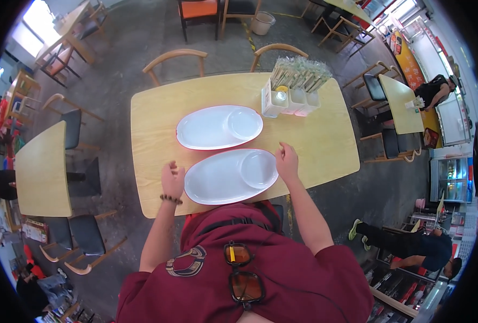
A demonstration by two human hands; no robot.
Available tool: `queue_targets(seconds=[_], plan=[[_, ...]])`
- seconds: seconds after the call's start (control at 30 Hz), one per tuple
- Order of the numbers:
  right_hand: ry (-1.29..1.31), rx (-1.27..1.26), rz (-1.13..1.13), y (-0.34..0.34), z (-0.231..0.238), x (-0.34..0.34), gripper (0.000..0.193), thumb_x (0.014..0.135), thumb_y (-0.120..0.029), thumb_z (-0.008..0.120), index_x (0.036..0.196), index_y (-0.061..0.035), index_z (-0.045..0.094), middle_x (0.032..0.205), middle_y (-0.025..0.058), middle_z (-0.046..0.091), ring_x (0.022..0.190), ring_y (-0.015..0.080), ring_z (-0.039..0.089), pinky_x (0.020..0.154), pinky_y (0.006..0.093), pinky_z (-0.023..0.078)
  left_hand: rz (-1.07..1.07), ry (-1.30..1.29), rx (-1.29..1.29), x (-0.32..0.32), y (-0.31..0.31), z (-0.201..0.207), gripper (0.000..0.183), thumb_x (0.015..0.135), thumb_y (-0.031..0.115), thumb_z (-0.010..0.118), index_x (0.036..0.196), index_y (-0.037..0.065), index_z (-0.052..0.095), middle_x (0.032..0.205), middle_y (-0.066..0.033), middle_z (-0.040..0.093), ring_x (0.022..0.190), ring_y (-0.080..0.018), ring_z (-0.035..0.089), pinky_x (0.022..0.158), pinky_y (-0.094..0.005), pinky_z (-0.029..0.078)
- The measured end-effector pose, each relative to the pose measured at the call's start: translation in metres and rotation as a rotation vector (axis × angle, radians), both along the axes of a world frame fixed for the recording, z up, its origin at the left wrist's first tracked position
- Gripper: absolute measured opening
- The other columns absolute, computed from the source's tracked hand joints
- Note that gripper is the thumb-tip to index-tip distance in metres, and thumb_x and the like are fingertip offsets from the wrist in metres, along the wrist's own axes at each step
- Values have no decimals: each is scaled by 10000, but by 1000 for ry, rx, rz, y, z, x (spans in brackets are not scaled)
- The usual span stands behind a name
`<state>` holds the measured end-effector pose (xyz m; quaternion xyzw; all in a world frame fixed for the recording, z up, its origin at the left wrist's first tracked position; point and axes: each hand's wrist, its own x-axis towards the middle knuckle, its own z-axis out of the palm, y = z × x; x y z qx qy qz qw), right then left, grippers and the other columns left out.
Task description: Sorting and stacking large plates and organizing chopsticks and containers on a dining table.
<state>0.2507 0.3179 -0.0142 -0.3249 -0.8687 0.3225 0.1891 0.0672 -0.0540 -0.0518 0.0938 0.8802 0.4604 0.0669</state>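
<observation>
Two long oval white plates with red outer edges, each with a round compartment at its right end, lie on a pale wooden table (325, 145). The far plate (204, 129) sits just beyond the near plate (214, 177). My left hand (172, 178), with a beaded bracelet on the wrist, is at the near plate's left end, fingers loosely bent and apart. At its right end is my right hand (287, 161), the fingers partly bent and spread. Both hands are right beside the rim; whether they touch it I cannot tell. No grip on the plate shows.
A white holder (275, 103) with several wrapped chopsticks (301, 74) stands at the table's far right. Wooden chairs (175, 56) stand beyond it. Other tables are on the left (44, 172) and right (400, 105). A person (435, 92) stands at the right one; another person (411, 245) is lower right.
</observation>
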Motion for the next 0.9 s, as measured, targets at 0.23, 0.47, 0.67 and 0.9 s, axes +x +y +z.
queue_targets(seconds=[0.23,0.47,0.67,0.9], plan=[[-170,-179,82,28,-26,-83,355,923,-204,624,1195,25,622,977,211,675,933,369,652,837,479,508,-2,-78,-188,-81,60,-10,572,858,219,724,1332,-46,546,1094,-190,651,892,-264,684,804,-378,562],[-233,-318,110,27,-34,-106,358,897,-209,619,1203,-24,607,1151,239,674,1098,418,632,948,499,494,-65,-58,-284,-96,66,-21,611,816,186,743,1360,-6,541,1098,-209,657,945,-287,677,852,-405,558],[-199,-290,46,27,-40,-110,331,824,-141,593,1135,-33,637,1079,237,693,1049,425,651,923,505,507,-51,-142,-221,-99,69,-16,603,796,137,751,1352,15,552,1106,-172,668,946,-261,673,853,-388,558],[-87,-241,31,33,-16,-102,328,782,-120,625,1096,-56,695,778,140,685,716,293,664,695,428,517,15,-159,53,-90,63,19,461,815,72,736,1243,-4,585,1082,-115,679,904,-192,656,808,-346,554]])
